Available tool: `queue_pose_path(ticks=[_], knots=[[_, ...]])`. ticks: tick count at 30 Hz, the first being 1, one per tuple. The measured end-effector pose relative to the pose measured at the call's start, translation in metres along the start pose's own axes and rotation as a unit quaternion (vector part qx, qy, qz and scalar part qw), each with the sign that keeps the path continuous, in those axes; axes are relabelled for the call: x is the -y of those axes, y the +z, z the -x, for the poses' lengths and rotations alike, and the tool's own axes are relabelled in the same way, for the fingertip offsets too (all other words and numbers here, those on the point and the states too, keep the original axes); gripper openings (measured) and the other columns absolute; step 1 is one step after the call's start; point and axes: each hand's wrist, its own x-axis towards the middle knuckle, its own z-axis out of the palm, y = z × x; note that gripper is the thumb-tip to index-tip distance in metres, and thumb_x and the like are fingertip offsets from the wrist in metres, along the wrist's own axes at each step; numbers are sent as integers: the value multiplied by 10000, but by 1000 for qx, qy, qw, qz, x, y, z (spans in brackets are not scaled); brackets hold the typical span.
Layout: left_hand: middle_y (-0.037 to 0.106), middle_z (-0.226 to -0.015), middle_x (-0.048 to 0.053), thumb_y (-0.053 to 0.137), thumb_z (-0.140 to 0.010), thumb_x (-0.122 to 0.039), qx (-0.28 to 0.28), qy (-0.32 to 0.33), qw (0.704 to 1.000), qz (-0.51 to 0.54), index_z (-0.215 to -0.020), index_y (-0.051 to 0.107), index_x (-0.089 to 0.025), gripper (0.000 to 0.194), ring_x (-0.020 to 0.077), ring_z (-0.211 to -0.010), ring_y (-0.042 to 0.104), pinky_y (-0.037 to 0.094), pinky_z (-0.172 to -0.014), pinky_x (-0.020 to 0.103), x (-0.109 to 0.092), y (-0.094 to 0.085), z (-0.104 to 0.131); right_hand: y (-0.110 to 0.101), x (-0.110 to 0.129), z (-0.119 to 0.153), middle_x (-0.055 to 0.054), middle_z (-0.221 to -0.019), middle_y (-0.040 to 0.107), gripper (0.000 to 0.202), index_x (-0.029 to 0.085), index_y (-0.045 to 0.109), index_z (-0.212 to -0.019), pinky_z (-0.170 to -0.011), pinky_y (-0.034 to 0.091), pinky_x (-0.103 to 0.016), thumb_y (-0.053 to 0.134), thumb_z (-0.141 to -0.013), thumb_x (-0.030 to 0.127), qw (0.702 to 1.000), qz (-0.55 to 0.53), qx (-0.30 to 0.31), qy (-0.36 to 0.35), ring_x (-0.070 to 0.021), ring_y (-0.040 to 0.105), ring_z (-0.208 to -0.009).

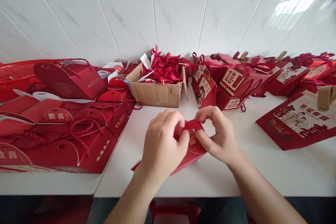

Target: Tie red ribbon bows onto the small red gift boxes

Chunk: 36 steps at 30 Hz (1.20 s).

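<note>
A dark red ribbon runs between my two hands, just above a small red gift box on the white table. My left hand is closed on the ribbon, with its fingers curled in. The thumb and forefinger of my right hand pinch the ribbon's other side. Gold characters show on the box below the ribbon. My left hand covers much of the box, and a pointed red ribbon end sticks out to the left of my wrist.
A cardboard box full of red ribbons stands by the tiled wall. Red boxes with rope handles crowd the left side. Ribboned boxes are grouped at the back right, and a strapped box stands at the right on the white table.
</note>
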Motion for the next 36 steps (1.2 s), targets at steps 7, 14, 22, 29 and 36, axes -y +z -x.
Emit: queue_pose_path(ticks=[7, 14, 22, 29, 36], knots=[[559, -731, -20, 524, -769, -140, -17, -48, 997, 63, -750, 482, -216, 89, 137, -707, 535, 443, -667, 253, 12, -9, -3, -13, 2, -3, 31, -696, 551, 288, 246, 480, -1062, -564, 431, -252, 646, -832, 299, 940, -250, 137, 186, -116, 522, -605], [596, -743, -16, 572, -779, -205, -32, -48, 995, 81, -740, 505, -210, 78, 143, -729, 562, 463, -719, 265, 14, -7, -3, -13, -1, -6, 67, -556, 473, 372, 201, 558, -1078, -473, 358, -206, 701, -784, 379, 910, -234, 175, 293, -80, 418, -491], [606, -794, -5, 603, -798, -260, -15, -26, 996, 85, -779, 522, -211, 97, 154, -786, 564, 458, -749, 283, 18, -7, -4, 0, 1, -5, -9, -692, 632, 235, 177, 713, -762, -580, 428, -243, 714, -753, 412, 922, -210, 190, 262, -114, 516, -610], [626, -1044, 23, 623, -793, -452, 130, -116, 982, 77, -944, 547, -247, 266, 215, -1019, 584, 469, -892, 351, 46, -42, 2, 4, -2, -3, -48, -826, 667, 162, 211, 754, -773, -599, 465, -269, 717, -759, 368, 948, -179, 136, 227, -145, 583, -687], [678, -938, 23, 542, -812, -545, 254, -205, 938, 116, -919, 555, -241, 324, 213, -859, 652, 499, -699, 306, 61, -38, 7, 0, -3, -1, -50, -827, 717, 169, 198, 745, -810, -658, 489, -276, 709, -773, 359, 934, -198, 177, 238, -165, 620, -725]])
